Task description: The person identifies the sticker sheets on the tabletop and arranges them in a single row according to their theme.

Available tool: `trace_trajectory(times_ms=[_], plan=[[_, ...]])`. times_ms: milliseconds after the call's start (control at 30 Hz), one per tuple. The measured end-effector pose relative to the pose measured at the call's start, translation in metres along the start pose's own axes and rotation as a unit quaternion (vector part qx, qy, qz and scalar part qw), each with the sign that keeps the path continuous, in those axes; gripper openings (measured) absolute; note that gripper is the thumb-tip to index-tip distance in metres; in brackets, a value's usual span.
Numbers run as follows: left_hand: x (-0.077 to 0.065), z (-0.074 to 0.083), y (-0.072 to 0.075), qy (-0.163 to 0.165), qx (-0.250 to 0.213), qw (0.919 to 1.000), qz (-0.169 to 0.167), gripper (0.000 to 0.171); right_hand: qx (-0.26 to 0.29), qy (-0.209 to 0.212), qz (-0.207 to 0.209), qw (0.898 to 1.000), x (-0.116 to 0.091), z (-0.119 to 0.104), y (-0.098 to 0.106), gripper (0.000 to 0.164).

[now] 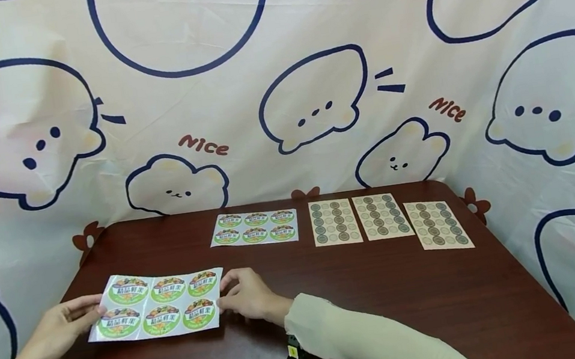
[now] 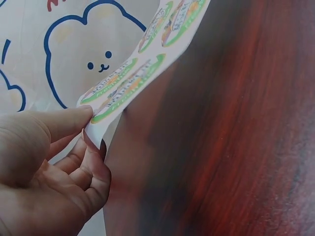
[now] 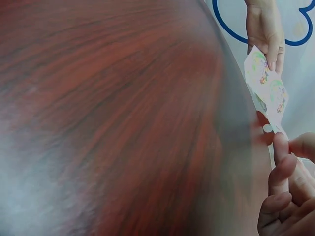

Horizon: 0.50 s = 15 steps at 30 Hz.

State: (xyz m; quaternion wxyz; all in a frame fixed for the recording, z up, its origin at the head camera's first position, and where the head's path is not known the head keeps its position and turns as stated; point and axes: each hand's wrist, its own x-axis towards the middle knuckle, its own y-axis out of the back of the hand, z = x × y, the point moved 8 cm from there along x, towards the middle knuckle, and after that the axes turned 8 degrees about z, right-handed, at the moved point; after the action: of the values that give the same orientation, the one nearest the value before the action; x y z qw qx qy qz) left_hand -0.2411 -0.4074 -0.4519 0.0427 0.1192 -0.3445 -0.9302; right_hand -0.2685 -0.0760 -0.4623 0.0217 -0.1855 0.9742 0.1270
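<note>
A white sticker sheet (image 1: 173, 304) with two rows of green-rimmed oval labels is held above the table's left part. My left hand (image 1: 62, 330) pinches its left edge between thumb and fingers; the left wrist view shows the thumb (image 2: 69, 120) on the printed face. At the opposite edge my right hand (image 1: 251, 296) pinches the sheet between thumb and index finger. In the right wrist view the sheet (image 3: 268, 86) is seen nearly end-on, curving between both hands, with the right-hand fingers (image 3: 280, 169) at its near end.
Another sheet of oval labels (image 1: 254, 227) lies flat at the back of the dark wooden table (image 1: 380, 306). To its right lie three cream sheets with small round stickers: one (image 1: 335, 222), a second (image 1: 382, 216) and a third (image 1: 438, 225). A printed curtain (image 1: 233, 101) surrounds the table.
</note>
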Motion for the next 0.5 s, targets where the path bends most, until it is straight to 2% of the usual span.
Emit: trace_trajectory(times_ms=[500], plan=[[-0.004, -0.009, -0.015, -0.014, -0.013, 0.9998, -0.005, 0.072, -0.002, -0.013, -0.003, 1.0, -0.018, 0.01, 0.008, 0.031]])
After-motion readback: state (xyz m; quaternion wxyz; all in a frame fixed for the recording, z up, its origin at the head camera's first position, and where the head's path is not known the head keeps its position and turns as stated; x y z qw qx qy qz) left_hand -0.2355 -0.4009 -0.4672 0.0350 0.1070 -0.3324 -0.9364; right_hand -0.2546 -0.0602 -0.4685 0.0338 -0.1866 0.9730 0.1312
